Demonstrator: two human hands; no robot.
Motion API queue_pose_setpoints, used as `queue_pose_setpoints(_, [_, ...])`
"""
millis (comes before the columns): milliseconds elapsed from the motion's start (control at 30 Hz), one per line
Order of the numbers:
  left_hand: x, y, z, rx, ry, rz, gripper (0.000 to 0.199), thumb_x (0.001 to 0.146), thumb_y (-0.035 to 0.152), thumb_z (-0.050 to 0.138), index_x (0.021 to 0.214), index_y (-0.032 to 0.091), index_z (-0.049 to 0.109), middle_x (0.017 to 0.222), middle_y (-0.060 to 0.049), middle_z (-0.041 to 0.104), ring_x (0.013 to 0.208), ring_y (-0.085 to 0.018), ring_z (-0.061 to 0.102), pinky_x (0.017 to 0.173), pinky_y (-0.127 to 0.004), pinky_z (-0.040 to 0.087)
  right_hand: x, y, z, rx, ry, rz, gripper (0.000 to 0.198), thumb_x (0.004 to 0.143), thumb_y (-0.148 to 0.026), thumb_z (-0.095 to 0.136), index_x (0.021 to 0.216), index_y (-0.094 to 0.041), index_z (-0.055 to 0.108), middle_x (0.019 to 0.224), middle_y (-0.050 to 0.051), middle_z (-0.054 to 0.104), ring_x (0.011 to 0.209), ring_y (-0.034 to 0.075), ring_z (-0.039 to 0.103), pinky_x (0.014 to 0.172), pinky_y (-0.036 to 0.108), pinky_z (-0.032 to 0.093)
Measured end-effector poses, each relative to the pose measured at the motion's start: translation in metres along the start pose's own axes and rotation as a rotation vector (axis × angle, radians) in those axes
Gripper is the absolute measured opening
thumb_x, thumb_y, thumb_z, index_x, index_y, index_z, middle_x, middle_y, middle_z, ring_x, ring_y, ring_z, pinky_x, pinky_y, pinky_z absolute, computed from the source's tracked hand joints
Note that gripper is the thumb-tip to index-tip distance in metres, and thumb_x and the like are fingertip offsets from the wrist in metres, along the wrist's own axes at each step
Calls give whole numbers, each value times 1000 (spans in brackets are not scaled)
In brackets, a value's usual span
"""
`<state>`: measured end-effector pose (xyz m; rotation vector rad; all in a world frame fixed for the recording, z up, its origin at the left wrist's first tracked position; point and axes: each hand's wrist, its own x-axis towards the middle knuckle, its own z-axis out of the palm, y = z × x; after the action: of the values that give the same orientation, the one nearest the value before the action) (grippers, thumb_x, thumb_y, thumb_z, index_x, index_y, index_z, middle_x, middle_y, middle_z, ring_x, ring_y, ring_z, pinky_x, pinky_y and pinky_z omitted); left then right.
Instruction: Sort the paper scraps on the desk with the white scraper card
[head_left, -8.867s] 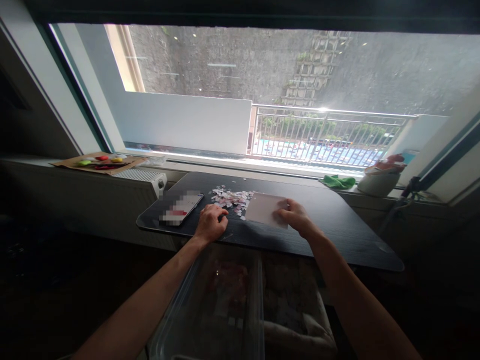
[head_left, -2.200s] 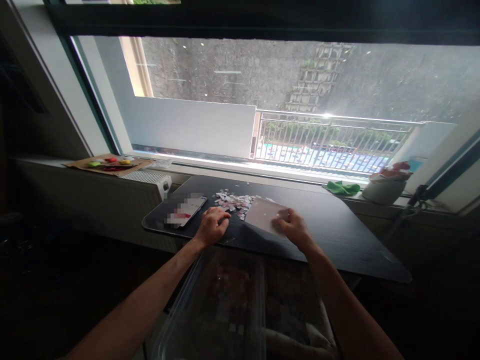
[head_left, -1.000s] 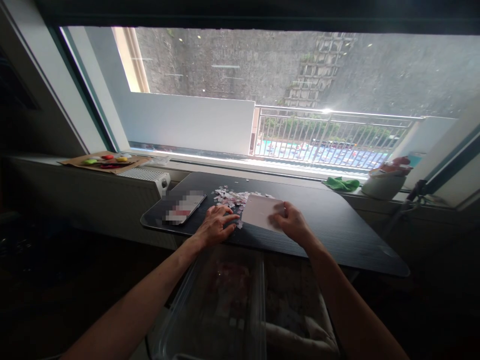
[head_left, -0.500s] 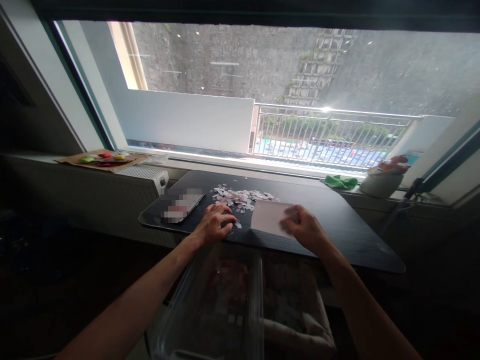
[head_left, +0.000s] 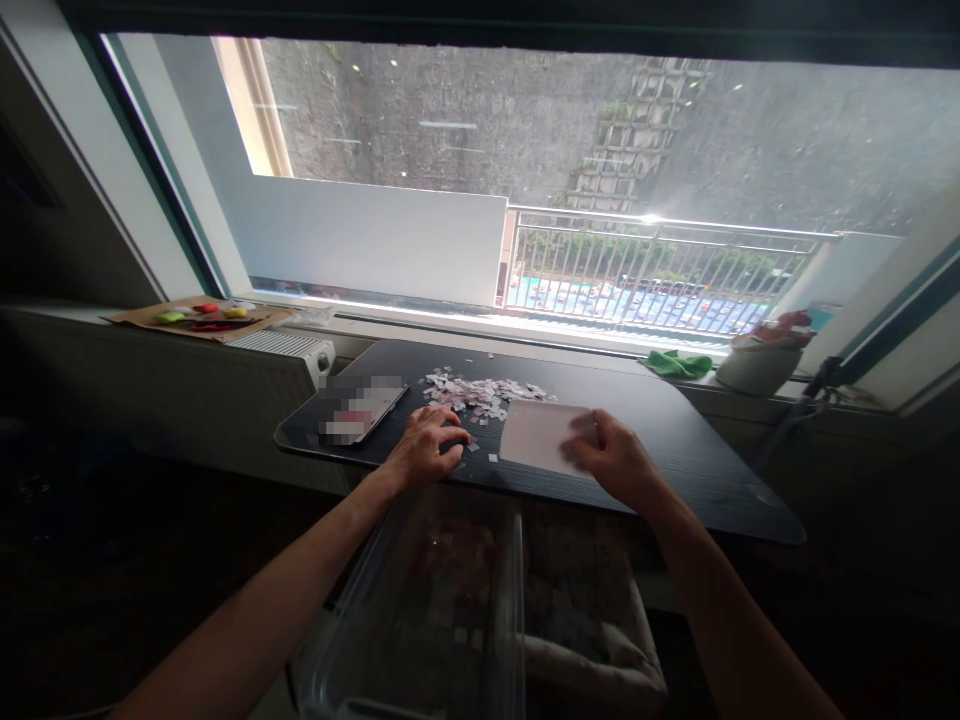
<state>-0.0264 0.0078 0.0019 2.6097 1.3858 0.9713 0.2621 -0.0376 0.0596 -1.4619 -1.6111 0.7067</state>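
Observation:
A heap of small whitish paper-like pieces (head_left: 487, 395) lies on the black tabletop (head_left: 652, 470). My left hand (head_left: 427, 445) rests at the near side of the heap, its fingers bent but apart, with nothing seen held. Two loose pieces (head_left: 493, 458) lie by its fingertips. At the right, my right hand (head_left: 615, 455) grips the right edge of a pale, flat rectangular sheet (head_left: 536, 435), its fingers somewhat blurred. The sheet's far left corner is close to the heap. To the left of my left hand lies a thin, flat object (head_left: 384, 405), partly pixelated.
Below the table's near edge stand a clear plastic bin (head_left: 517, 600) and a cloth-lined box (head_left: 634, 640). A green cloth (head_left: 679, 365) and a pale pot (head_left: 757, 365) sit on the sill at right. At left are a radiator (head_left: 289, 345) and brown paper with colourful items (head_left: 154, 318).
A small piece now shows between my left fingertips and the sheet, farther right than the one seen earlier. Both hands stay almost in place.

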Motion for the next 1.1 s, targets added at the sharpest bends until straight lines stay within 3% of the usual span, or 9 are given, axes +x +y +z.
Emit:
queue_pose_setpoints(233, [0, -2, -1, -4, 14, -1, 25, 78, 25, 55, 94, 28, 74, 105, -4, 65, 112, -26, 52, 107, -48, 34, 1, 4, 9, 62, -39, 39, 16, 67, -22, 63, 82, -21, 59, 73, 1, 71, 64, 17, 67, 58, 28, 53])
queue_pose_setpoints(400, [0, -3, 0, -16, 31, -18, 25, 78, 26, 54, 93, 27, 74, 106, -5, 65, 113, -27, 53, 106, -49, 35, -8, 16, -38, 8, 25, 160, 13, 55, -16, 67, 67, -20, 62, 56, -3, 62, 50, 13, 55, 45, 23, 41])
queue_pose_setpoints(533, [0, -3, 0, -27, 48, -15, 25, 78, 28, 52, 91, 25, 74, 103, -6, 66, 111, -28, 54, 105, -51, 36, -10, 29, -70, 72, 80, 248, 18, 57, -19, 67, 75, -19, 64, 66, 1, 69, 57, 16, 62, 50, 26, 47])
queue_pose_setpoints(733, [1, -7, 0, -28, 64, -1, 27, 79, 31, 50, 90, 25, 74, 100, -6, 67, 110, -29, 55, 101, -51, 39, 4, 48, -62, 193, 73, 298, 21, 56, -18, 65, 77, -18, 65, 71, 1, 71, 64, 17, 65, 56, 25, 49])
queue_pose_setpoints(1100, [1, -7, -3, -21, 46, 2, 30, 80, 36, 49, 92, 23, 74, 100, -7, 68, 110, -30, 56, 101, -51, 38, 1, 54, -65, 289, -141, 368, 26, 49, -18, 71, 76, -17, 71, 71, 1, 73, 64, 17, 63, 57, 24, 47])
